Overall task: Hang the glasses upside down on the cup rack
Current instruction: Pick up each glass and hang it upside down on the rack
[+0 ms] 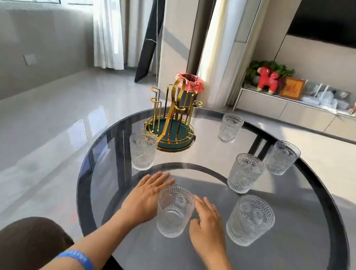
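A gold wire cup rack (171, 122) with a green base stands at the far left of the round glass table (292, 260); nothing hangs on it. Several clear patterned glasses stand upright on the table. The nearest glass (174, 212) sits between my hands. My left hand (148, 194) lies flat on the table just left of it, fingers spread. My right hand (208, 224) lies flat just right of it, fingers apart. Neither hand grips the glass. Another glass (142, 150) stands beside the rack, and one (249, 221) stands to the right of my right hand.
More glasses stand at the middle right (245, 173), far right (281, 158) and back (230, 128) of the table. A bin with a pink liner (190, 84) stands on the floor behind the rack. My knee (24, 243) is at the lower left.
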`<move>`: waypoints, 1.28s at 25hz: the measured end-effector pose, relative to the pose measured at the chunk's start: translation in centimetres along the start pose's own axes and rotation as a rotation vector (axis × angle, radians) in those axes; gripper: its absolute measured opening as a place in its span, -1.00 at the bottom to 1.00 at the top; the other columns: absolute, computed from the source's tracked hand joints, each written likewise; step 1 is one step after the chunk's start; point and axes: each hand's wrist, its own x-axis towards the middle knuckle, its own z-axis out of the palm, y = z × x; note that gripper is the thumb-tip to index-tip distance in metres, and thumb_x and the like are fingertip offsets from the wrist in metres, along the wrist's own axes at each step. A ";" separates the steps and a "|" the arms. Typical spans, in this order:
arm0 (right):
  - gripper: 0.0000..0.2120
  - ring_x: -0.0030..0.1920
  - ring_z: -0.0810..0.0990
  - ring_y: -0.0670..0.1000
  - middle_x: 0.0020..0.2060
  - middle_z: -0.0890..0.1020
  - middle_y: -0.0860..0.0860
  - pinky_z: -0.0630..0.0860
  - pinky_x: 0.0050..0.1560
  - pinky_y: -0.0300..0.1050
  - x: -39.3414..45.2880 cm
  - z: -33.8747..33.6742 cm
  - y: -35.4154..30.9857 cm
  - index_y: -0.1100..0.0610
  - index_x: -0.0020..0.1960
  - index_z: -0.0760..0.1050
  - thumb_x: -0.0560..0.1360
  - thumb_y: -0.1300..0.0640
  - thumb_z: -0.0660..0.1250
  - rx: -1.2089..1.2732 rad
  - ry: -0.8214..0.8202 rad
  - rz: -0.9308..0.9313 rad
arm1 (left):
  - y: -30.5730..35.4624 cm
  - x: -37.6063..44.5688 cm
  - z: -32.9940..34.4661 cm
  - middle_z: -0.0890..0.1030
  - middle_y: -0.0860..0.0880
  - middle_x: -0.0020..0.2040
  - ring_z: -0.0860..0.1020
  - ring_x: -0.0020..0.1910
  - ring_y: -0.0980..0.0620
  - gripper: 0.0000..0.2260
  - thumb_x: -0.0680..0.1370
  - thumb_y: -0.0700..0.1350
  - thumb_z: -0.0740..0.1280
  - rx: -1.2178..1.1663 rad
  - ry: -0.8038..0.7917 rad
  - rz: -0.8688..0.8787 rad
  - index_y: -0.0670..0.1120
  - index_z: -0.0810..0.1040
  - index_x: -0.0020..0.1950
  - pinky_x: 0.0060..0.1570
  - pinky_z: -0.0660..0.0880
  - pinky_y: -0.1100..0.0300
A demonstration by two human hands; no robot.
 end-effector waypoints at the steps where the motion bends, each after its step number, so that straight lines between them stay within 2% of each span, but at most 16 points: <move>1: -0.34 0.53 0.06 0.05 0.53 0.23 0.01 -0.11 0.45 -0.18 -0.5 -0.1 0.4 -0.01 0.52 0.17 0.44 0.23 0.19 0.048 -0.058 0.028 | 0.1 -0.1 0.0 -0.01 0.02 0.61 -0.08 0.58 0.05 -0.46 0.65 0.12 0.08 0.006 0.025 -0.004 0.06 0.02 0.59 0.53 -0.13 0.05; 4: -0.07 0.54 -0.08 0.03 0.55 0.07 -0.10 -0.19 0.45 -0.18 -1.6 0.1 1.3 -0.10 0.55 -0.04 0.29 -0.23 0.29 -0.037 -0.213 -0.026 | 0.0 0.3 0.4 0.02 0.04 0.61 -0.05 0.58 0.05 -0.47 0.63 0.12 0.10 0.014 0.058 -0.030 0.08 0.05 0.58 0.53 -0.14 0.09; 6: 0.04 0.54 -0.01 0.00 0.52 0.12 -0.17 -0.16 0.50 -0.13 -1.6 0.7 0.9 -0.10 0.54 0.04 0.18 -0.47 0.28 -0.068 -0.159 -0.023 | -0.3 0.9 0.8 0.02 0.04 0.61 -0.04 0.58 0.05 -0.46 0.63 0.12 0.11 0.044 0.064 -0.032 0.09 0.06 0.58 0.51 -0.15 0.10; 7: 0.05 0.52 0.07 -0.03 0.49 0.20 -0.18 -0.12 0.50 -0.10 -1.4 0.8 0.4 -0.09 0.52 0.12 0.15 -0.50 0.29 -0.068 -0.121 -0.015 | -0.4 1.1 0.9 0.01 0.04 0.61 -0.04 0.58 0.04 -0.46 0.62 0.12 0.12 0.056 0.059 -0.028 0.09 0.05 0.58 0.50 -0.15 0.10; 8: 0.03 0.48 0.17 -0.07 0.44 0.30 -0.17 -0.09 0.49 -0.10 -1.2 0.9 -0.1 -0.07 0.48 0.22 0.12 -0.49 0.31 -0.046 -0.072 -0.048 | -0.7 1.3 1.0 0.01 0.04 0.61 -0.04 0.58 0.03 -0.44 0.62 0.12 0.13 0.076 0.057 -0.029 0.08 0.04 0.58 0.51 -0.15 0.09; 10: -0.09 0.33 0.36 -0.14 0.20 0.49 -0.22 -0.05 0.46 -0.15 -0.9 0.5 -1.3 -0.05 0.31 0.39 0.04 -0.41 0.40 0.076 0.003 -0.040 | -0.7 1.8 1.2 0.02 0.02 0.61 -0.02 0.58 0.01 -0.44 0.62 0.10 0.14 0.089 0.047 -0.021 0.07 0.04 0.58 0.52 -0.09 0.10; 13: -0.22 0.09 0.38 -0.35 -0.01 0.49 -0.30 0.07 0.42 -0.09 -0.3 0.0 -2.7 -0.07 0.17 0.40 -0.01 -0.28 0.43 0.211 -0.018 -0.002 | -0.6 2.3 1.1 0.09 0.04 0.60 0.03 0.57 0.03 -0.50 0.63 0.06 0.14 0.037 0.056 -0.036 0.08 0.13 0.56 0.50 0.01 0.16; 15: -0.31 0.07 0.43 -0.37 -0.06 0.57 -0.20 0.30 0.32 -0.04 -0.4 -0.6 -3.6 -0.13 0.12 0.43 0.01 -0.13 0.51 0.380 -0.015 0.022 | -0.2 1.9 0.5 0.21 0.07 0.57 0.14 0.55 0.05 -0.54 0.61 0.04 0.20 -0.082 0.097 -0.072 0.09 0.25 0.52 0.46 0.12 0.19; 16: -0.36 0.07 0.53 -0.25 -0.06 0.63 -0.11 0.44 0.21 -0.03 -0.2 -1.1 -4.1 -0.13 0.10 0.47 0.04 -0.02 0.57 0.518 -0.009 0.010 | 0.2 1.8 -0.2 0.35 0.07 0.50 0.29 0.49 0.05 -0.59 0.59 0.01 0.25 -0.164 0.163 -0.093 0.10 0.37 0.46 0.38 0.27 0.17; 18: -0.40 0.03 0.65 0.03 -0.03 0.69 0.01 0.58 -0.01 -0.10 0.7 -2.8 -5.5 -0.11 0.09 0.52 0.10 0.12 0.60 0.783 0.025 -0.037 | 1.5 2.2 -2.1 0.65 0.08 0.18 0.59 0.15 0.09 -0.72 0.52 -0.12 0.33 -0.338 0.384 -0.097 0.14 0.60 0.18 0.03 0.51 0.23; 20: -0.41 -0.01 0.68 0.01 -0.02 0.70 0.01 0.57 -0.10 -0.22 2.8 -5.2 -7.3 -0.12 0.14 0.54 0.14 0.04 0.62 0.912 0.128 -0.054 | 2.2 2.8 -4.4 0.66 0.16 -0.12 0.60 -0.14 0.23 -0.72 0.46 -0.23 0.34 -0.568 0.572 -0.083 0.19 0.61 -0.10 -0.19 0.50 0.37; 21: -0.38 -0.03 0.67 -0.04 -0.01 0.70 -0.03 0.56 -0.12 -0.26 4.2 -6.7 -8.2 -0.14 0.17 0.53 0.14 -0.04 0.62 0.924 0.198 -0.036 | 2.1 3.3 -5.7 0.65 0.17 -0.14 0.60 -0.15 0.22 -0.72 0.46 -0.26 0.32 -0.669 0.633 -0.069 0.15 0.61 -0.12 -0.18 0.54 0.36; 23: -0.32 -0.01 0.63 -0.12 0.03 0.64 -0.11 0.54 -0.10 -0.26 7.6 -9.8 -9.8 -0.19 0.19 0.47 0.11 -0.16 0.61 0.822 0.344 -0.016 | 0.9 4.5 -8.5 0.68 0.11 -0.04 0.63 -0.09 0.16 -0.74 0.49 -0.28 0.29 -0.737 0.720 -0.090 0.05 0.63 0.00 -0.10 0.61 0.26; 26: -0.38 0.00 0.57 -0.11 0.01 0.59 -0.09 0.47 -0.13 -0.21 12.4 -13.4 -11.8 -0.10 0.11 0.41 0.15 -0.16 0.59 0.625 0.440 -0.089 | -2.2 7.6 -12.7 0.69 0.01 0.07 0.64 -0.01 0.02 -0.73 0.50 -0.29 0.28 -0.624 0.790 -0.132 -0.03 0.63 0.10 0.00 0.61 0.03; 29: -0.52 -0.03 0.56 0.02 -0.03 0.61 -0.02 0.48 -0.12 -0.11 16.2 -13.5 -13.2 -0.01 0.03 0.46 0.23 -0.11 0.58 0.381 0.471 -0.189 | -4.1 11.4 -16.0 0.59 -0.04 0.28 0.54 0.21 -0.07 -0.60 0.47 -0.33 0.25 -0.392 0.685 -0.102 -0.02 0.56 0.26 0.18 0.50 -0.01; 32: -0.59 -0.01 0.57 0.08 -0.02 0.65 0.02 0.52 -0.06 -0.03 19.7 -12.2 -13.9 0.01 0.06 0.53 0.29 -0.08 0.55 0.210 0.489 -0.271 | -5.5 15.6 -17.8 0.37 -0.03 0.50 0.28 0.47 -0.08 -0.37 0.41 -0.39 0.21 -0.151 0.491 0.026 -0.06 0.34 0.48 0.36 0.37 -0.08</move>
